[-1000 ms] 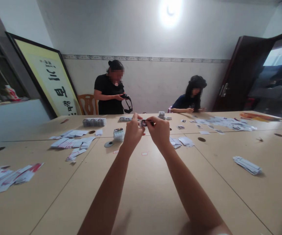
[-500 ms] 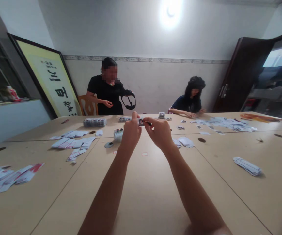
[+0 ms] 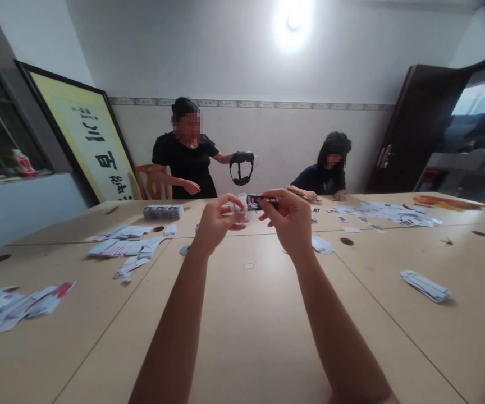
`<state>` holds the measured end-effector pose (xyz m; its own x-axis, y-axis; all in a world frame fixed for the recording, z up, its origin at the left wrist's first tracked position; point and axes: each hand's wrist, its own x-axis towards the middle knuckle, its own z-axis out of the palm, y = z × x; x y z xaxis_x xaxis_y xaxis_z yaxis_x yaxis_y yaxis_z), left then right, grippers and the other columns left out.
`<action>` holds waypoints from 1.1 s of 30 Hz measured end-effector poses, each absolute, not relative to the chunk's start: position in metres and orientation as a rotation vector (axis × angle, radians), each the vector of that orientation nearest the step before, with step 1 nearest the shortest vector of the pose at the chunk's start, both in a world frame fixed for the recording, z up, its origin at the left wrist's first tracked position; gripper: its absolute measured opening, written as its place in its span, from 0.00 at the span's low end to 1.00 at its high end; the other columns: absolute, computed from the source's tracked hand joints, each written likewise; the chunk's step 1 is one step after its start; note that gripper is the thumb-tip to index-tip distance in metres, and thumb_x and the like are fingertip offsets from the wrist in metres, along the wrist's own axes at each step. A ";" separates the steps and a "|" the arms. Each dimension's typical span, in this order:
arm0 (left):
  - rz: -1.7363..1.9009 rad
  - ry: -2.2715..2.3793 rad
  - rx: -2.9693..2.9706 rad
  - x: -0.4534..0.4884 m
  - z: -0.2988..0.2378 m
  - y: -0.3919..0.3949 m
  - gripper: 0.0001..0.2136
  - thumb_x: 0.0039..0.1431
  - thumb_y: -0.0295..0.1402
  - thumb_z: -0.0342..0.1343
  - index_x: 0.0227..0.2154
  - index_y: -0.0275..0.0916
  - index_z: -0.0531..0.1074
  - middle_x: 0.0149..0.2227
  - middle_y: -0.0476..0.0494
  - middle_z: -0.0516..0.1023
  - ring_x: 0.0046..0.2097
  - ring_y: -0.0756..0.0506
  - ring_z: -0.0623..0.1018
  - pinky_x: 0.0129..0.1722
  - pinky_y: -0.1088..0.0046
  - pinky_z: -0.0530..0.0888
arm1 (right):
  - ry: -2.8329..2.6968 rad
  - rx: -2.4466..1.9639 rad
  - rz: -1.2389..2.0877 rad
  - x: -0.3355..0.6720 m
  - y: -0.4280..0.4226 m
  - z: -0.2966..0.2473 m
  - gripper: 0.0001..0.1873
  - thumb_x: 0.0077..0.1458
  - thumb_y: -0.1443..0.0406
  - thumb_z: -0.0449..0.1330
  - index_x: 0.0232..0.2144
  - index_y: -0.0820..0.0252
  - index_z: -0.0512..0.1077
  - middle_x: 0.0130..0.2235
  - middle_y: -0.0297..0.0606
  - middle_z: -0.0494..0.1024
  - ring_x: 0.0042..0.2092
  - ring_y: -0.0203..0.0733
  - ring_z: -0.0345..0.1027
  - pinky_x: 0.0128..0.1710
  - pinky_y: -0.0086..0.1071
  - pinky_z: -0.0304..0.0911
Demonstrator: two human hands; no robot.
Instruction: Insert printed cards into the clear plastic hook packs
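Note:
Both my arms reach out over the wooden table (image 3: 242, 336). My right hand (image 3: 292, 219) pinches a small dark card with a red edge (image 3: 261, 201) between thumb and fingers. My left hand (image 3: 217, 219) is closed on a small clear plastic piece (image 3: 242, 210) held just left of the card, and the two nearly touch. Both hands are raised above the table, a little in front of a small stack of cards mostly hidden behind my left hand.
Loose white and red cards lie in piles at the left (image 3: 127, 247), far left (image 3: 19, 306), right (image 3: 425, 285) and far right (image 3: 389, 212). A tray of stacked items (image 3: 162, 211) sits farther back. A standing person (image 3: 186, 157) holds out a black strap object (image 3: 241, 167); a seated person (image 3: 326, 171) works at the far side.
My hands have risen and drawn slightly apart, the right one now showing the card flat. The standing person has swung the black object out to their side.

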<state>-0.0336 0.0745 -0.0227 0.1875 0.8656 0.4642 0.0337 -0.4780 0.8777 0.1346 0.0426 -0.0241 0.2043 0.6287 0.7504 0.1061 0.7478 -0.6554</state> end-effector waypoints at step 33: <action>1.520 0.782 1.680 -0.036 -0.010 0.051 0.18 0.46 0.47 0.73 0.27 0.36 0.77 0.24 0.52 0.73 0.28 0.51 0.75 0.33 0.72 0.84 | -1.273 -0.495 0.763 0.129 0.051 -0.027 0.09 0.47 0.63 0.71 0.29 0.59 0.76 0.25 0.31 0.81 0.24 0.36 0.77 0.23 0.28 0.73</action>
<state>-0.0360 0.0510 -0.0096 0.1171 0.8265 0.5505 -0.0330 -0.5508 0.8340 0.1286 0.0512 -0.0266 0.1060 0.7437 0.6601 -0.2320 0.6640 -0.7108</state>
